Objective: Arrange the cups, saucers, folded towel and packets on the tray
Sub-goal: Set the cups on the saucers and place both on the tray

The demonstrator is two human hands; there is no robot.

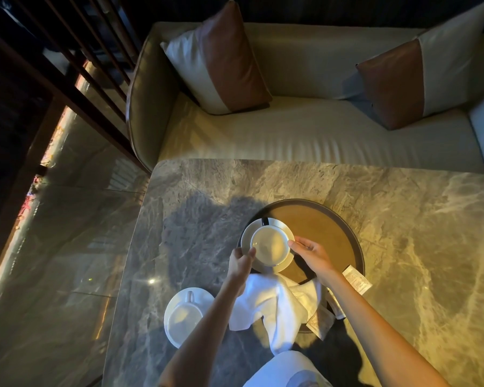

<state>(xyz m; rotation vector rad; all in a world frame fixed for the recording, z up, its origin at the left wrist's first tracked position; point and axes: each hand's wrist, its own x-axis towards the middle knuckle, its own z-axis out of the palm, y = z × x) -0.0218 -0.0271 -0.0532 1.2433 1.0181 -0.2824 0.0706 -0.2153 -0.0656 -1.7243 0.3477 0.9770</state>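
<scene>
Gripping opposite edges of the saucer (267,244) over the tray (333,216), both hands: left (242,261), right (313,254).

A grey marble table (403,247) with pale veining fills the lower part of the view, lit warm yellow on its right side and shadowed toward the left. Just behind it stands a cream sofa (305,135) with a curved arm, carrying two cushions in brown and off-white: one cushion (221,60) leans at the left end, the other cushion (419,68) at the right. To the left, dark wooden slats (67,51) slant over a glossy floor (53,247) of what look like polished stone tiles.
</scene>
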